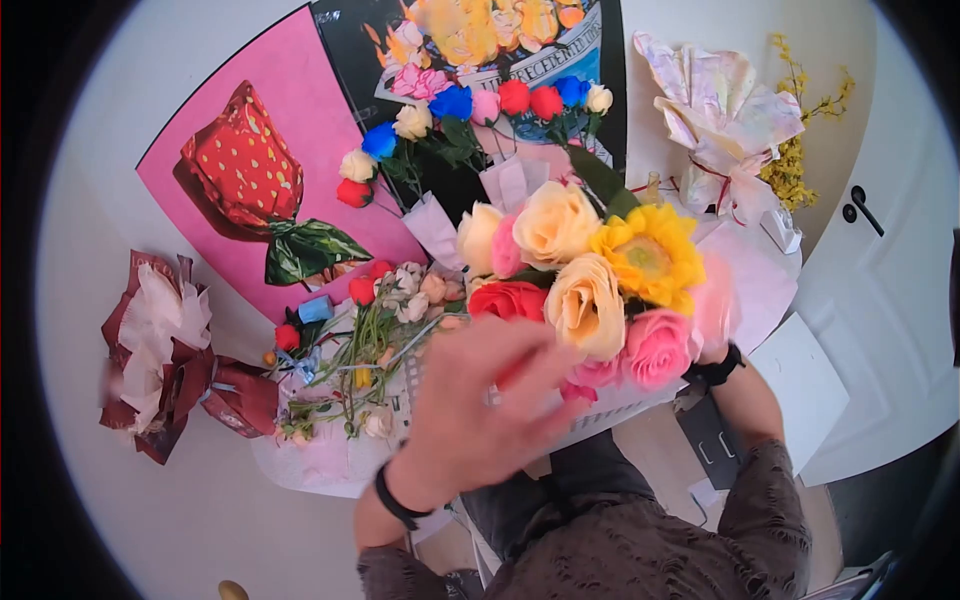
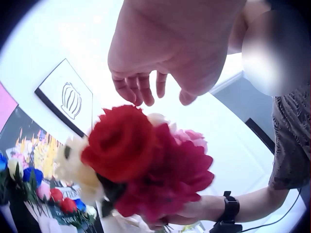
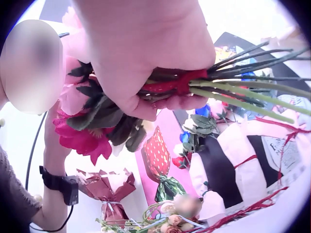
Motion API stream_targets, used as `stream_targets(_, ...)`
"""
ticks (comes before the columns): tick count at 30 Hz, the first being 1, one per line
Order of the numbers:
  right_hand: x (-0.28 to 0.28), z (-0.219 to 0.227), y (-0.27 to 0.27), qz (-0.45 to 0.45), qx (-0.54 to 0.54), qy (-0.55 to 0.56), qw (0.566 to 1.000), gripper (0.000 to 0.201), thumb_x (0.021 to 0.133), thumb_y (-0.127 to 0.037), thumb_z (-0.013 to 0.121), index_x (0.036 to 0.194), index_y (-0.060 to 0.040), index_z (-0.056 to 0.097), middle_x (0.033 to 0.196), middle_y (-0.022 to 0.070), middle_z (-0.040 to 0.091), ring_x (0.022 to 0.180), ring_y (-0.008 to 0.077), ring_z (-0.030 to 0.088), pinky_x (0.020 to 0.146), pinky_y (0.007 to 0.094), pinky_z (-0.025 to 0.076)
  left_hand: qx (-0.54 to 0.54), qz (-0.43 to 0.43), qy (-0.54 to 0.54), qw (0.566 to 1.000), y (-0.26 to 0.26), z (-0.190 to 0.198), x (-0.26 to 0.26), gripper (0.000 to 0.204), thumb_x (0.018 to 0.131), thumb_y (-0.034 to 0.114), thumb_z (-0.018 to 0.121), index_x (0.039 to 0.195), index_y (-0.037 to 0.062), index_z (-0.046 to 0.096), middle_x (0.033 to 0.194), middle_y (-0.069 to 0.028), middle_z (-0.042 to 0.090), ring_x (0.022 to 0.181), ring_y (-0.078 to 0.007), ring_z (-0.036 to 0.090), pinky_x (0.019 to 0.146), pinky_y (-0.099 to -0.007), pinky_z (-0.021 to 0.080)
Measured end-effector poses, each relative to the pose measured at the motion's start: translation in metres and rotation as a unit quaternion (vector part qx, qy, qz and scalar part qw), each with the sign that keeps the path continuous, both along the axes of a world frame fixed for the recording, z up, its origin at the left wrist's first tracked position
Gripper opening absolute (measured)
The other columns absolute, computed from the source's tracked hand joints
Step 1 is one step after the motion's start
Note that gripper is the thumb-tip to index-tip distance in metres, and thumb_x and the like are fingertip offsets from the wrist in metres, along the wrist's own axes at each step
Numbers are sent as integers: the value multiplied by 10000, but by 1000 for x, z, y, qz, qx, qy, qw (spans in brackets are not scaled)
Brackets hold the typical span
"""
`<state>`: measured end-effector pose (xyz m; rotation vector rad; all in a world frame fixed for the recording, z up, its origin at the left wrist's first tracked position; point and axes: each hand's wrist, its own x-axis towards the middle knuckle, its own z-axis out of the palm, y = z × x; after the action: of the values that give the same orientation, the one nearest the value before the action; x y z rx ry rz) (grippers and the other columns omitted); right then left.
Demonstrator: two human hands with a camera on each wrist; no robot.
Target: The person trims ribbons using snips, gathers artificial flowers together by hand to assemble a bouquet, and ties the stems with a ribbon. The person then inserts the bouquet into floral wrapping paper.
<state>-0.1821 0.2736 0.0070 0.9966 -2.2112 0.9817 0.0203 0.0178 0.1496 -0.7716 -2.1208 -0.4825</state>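
A bouquet of artificial flowers fills the middle of the head view, with cream roses, a yellow sunflower and pink roses. My right hand grips its bundled stems, which a red ribbon wraps just beside the fingers. In the head view most of that hand is hidden behind the blooms. My left hand hovers at the near left side of the blooms, fingers spread and loosely bent. From the left wrist, its fingertips hang above a red rose and a magenta flower, holding nothing.
Loose flowers lie on the white table at left, beside a maroon-wrapped bouquet. Wrapped single roses line the back before a pink poster. A pale paper-wrapped bouquet stands at back right, near a door handle.
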Motion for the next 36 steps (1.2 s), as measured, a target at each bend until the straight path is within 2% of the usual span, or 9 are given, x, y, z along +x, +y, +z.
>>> stream_targets(2,16,-13,-4,13,2,-11,1000,384,867,-241,580,1180,-24,532,1149,135,560,1041,255,529,905,378,427,-92,35,45,994,14,-24,4,551,633,278,824,1108,237,550,1173,-47,539,1055,-277,502,856,-369,377)
stream_targets(7,57,-37,-18,45,22,-40,998,388,865,-241,585,1182,-24,531,1153,134,559,1046,254,528,908,377,426,-120,117,163,972,17,-42,-4,452,631,226,812,1017,283,584,1207,6,547,1072,-233,528,876,-342,347)
stream_targets(10,63,-36,-30,59,23,-53,997,391,863,-241,588,1183,-25,531,1156,134,559,1049,254,528,910,376,426,-92,118,157,976,13,-44,-2,345,650,181,789,933,290,624,1177,31,565,1070,-208,535,869,-328,344)
stream_targets(12,66,-38,-49,68,23,-61,996,393,862,-241,590,1184,-25,530,1157,133,558,1051,254,527,911,376,425,-30,119,221,967,12,-54,-3,115,775,164,642,796,269,601,1161,87,622,1072,-112,584,869,-271,327)
stream_targets(19,81,-53,-44,97,23,-87,991,399,858,-241,597,1187,-26,529,1163,132,557,1058,253,525,915,375,424,-54,85,224,969,-6,-58,1,160,787,197,632,681,248,523,1194,73,628,1057,-106,596,853,-264,323)
stream_targets(21,72,-47,-52,105,23,-94,990,401,856,-241,599,1187,-26,528,1165,132,557,1060,253,525,916,374,424,-120,81,200,969,-8,-51,2,259,796,186,609,649,218,398,1177,58,646,1063,-95,598,849,-256,319)
stream_targets(24,80,-55,-41,115,21,-105,988,404,855,-241,601,1188,-26,528,1167,132,557,1063,253,524,918,374,423,-83,76,169,979,-8,-51,4,309,800,166,583,671,193,303,1159,46,658,1072,-83,597,851,-250,315)
stream_targets(34,72,-49,-66,145,16,-142,979,413,849,-241,611,1192,-27,526,1175,131,555,1073,252,522,924,372,421,-108,-4,166,980,-14,-45,7,164,841,274,586,759,210,460,1159,23,654,1087,-143,586,865,-299,354)
stream_targets(36,77,-54,-58,151,15,-149,977,415,848,-241,613,1193,-28,525,1177,130,555,1075,252,522,925,372,421,145,3,191,971,-5,-38,1,147,862,363,573,867,217,591,1171,-6,644,1083,-160,582,872,-336,385)
